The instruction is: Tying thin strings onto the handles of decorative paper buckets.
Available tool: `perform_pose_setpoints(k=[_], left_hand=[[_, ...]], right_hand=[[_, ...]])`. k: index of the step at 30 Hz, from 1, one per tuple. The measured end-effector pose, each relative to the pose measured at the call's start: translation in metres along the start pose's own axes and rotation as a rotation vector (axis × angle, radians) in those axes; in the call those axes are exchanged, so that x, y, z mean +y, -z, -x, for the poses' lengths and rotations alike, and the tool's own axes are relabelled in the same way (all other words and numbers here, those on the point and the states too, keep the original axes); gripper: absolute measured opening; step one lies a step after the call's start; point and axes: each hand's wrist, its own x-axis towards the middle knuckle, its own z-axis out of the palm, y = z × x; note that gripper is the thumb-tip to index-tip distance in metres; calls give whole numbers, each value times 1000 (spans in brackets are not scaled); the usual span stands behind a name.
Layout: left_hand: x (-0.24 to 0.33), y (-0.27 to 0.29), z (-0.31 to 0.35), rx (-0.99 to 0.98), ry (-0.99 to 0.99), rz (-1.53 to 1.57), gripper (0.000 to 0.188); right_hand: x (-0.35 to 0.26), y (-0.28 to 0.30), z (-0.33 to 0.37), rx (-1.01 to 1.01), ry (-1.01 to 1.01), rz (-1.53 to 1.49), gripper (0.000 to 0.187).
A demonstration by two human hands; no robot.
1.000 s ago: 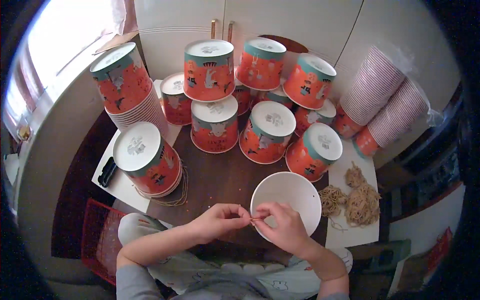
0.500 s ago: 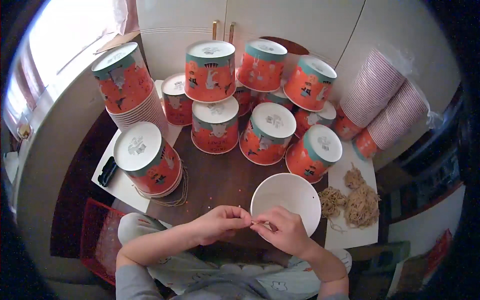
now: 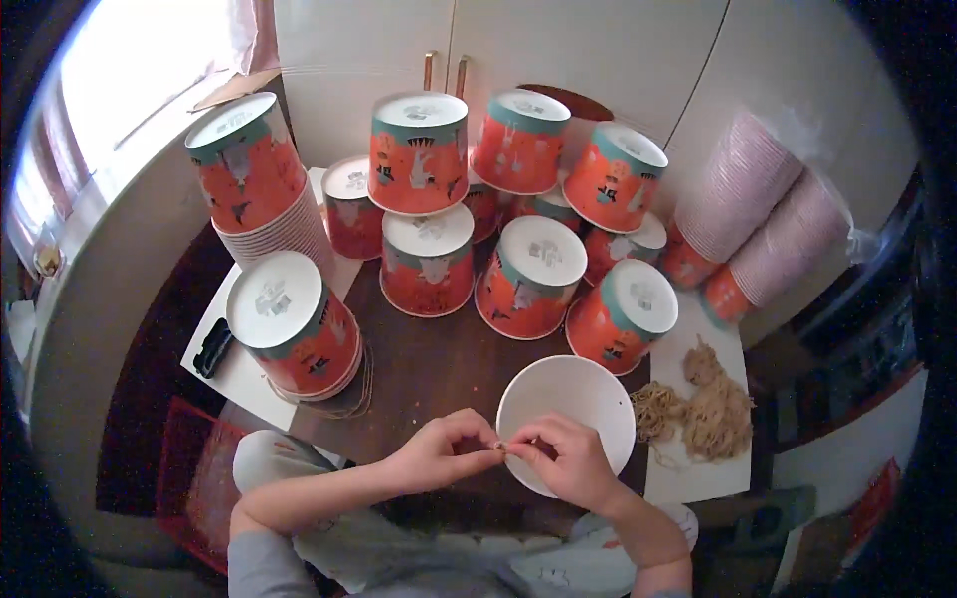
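Observation:
Just left of an open paper bucket (image 3: 558,384), my left hand (image 3: 451,448) and my right hand (image 3: 566,460) meet fingertip to fingertip. Both are closed in a pinch on a short brownish end of twine (image 3: 501,448), mostly hidden by the fingers. The bucket stands mouth up, white inside, with a small dark hole near its right rim. My right hand overlaps its near side; whether it touches the bucket I cannot tell. Right of the bucket lie a small heap of tan twine (image 3: 658,411) and a larger one (image 3: 718,419).
Several orange and teal printed buckets (image 3: 429,269) stand upside down across the table (image 3: 419,359), some stacked. A nearer stack (image 3: 299,329) at left has loops of twine around its base. A black object (image 3: 213,347) lies beside it. Plastic-wrapped bucket stacks (image 3: 743,189) lean at the right.
My fingertips have drawn closer together around the twine, and less of it shows. The whole scene sits slightly lower in the picture; the buckets keep their places.

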Motion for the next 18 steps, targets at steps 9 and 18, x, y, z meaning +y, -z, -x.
perform_pose_setpoints(k=[9, 18], left_hand=[[5, -1, 1, 46, 97, 190, 9], [15, 4, 1, 100, 256, 384, 9]], right_hand=[[9, -1, 3, -37, -1, 36, 8], [12, -2, 4, -59, -11, 75, 8]])
